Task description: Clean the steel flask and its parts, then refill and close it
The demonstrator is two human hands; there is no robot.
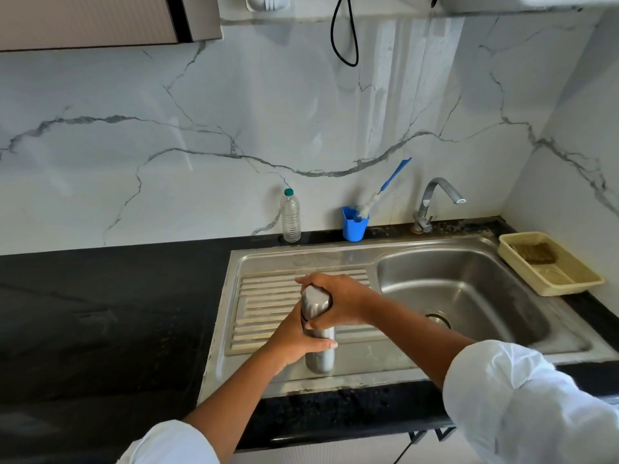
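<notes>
Right now you have both hands on the flask [320,359], which stands upright on the ribbed drainboard [268,296] of the sink, close to the front edge of the table [100,313] and just left of the basin [485,272]. Your left hand [294,339] has a closed grip round the middle of the flask's body, with the thumb lying across its front. Your right hand [338,301] comes in from the right and wraps its grip over the cap [314,299] at the top, fingers curled over the far side and thumb pressed on the near side. The cap sits on the flask, with a dark seam showing beneath it. Both your sleeves are white and pushed up the forearms. Along the back edge of the table a clear plastic bottle [291,217] with a green lid stands against the marbled wall, and just to its right is a blue cup [354,227] holding a bottle brush [385,187] with a blue handle that leans toward the tap [435,202]. At the right edge of the table, beside the basin, a beige tray [569,286] holds a dark scrub pad [537,254]. A black cable [345,35] loops down the wall near the top.
</notes>
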